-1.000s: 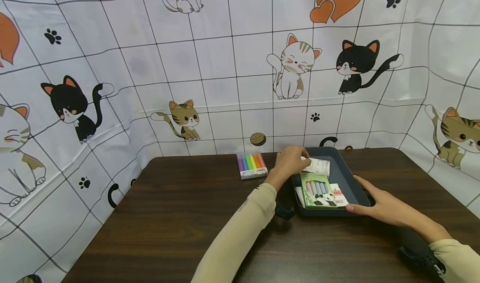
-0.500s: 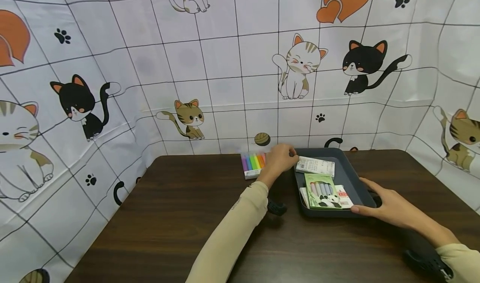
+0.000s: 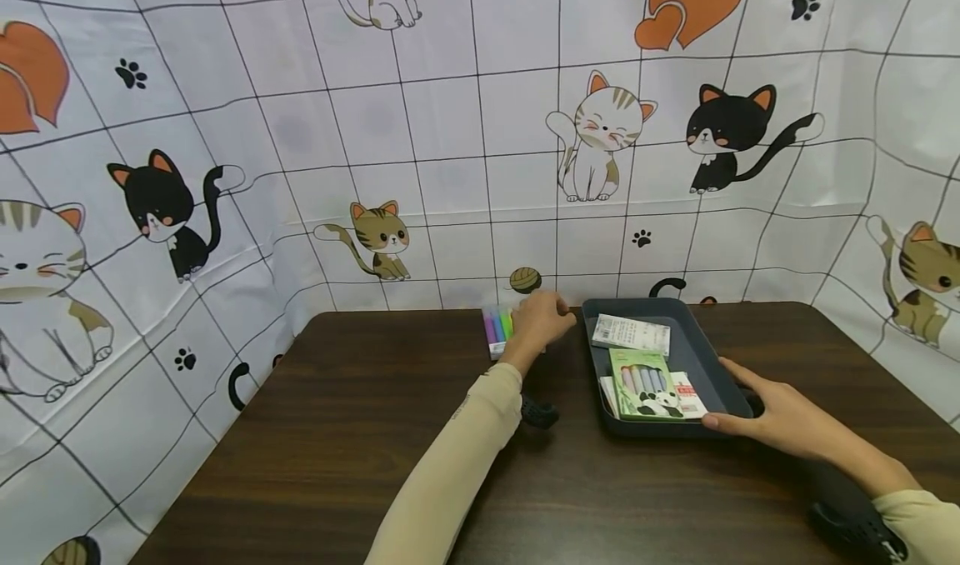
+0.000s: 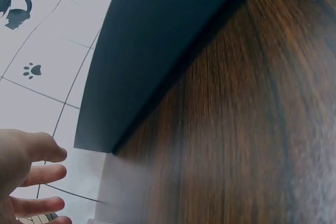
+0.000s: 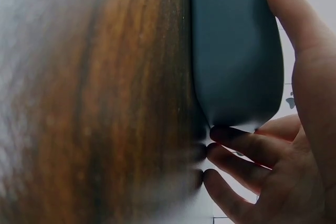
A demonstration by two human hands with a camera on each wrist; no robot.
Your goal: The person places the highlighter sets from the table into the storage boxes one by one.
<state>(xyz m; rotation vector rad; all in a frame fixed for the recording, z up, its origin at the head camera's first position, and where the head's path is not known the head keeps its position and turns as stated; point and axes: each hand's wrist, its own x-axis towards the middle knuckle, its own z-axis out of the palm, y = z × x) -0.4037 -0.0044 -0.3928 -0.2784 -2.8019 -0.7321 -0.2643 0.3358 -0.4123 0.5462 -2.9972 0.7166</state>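
My left hand (image 3: 537, 325) is over the pack of coloured markers (image 3: 494, 328) at the back of the table, hiding its right part. In the left wrist view the fingers (image 4: 47, 174) are relaxed and hold nothing. My right hand (image 3: 780, 415) grips the near right corner of a dark grey tray (image 3: 701, 357), thumb at the near rim and fingers along the right side. Inside the tray lie a green box with a panda and crayon-like sticks (image 3: 633, 390), a white printed box (image 3: 632, 333) behind it, and a red-and-white box (image 3: 686, 392) partly under the green one.
The dark wooden table (image 3: 337, 432) stretches left and towards the front. A white cat-print sheet (image 3: 442, 132) hangs behind and to the sides. Each wrist carries a black camera unit, such as the right one (image 3: 851, 511).
My left hand has let go of the white box in the tray and moved left, out over the marker pack. The right hand keeps its hold on the tray.
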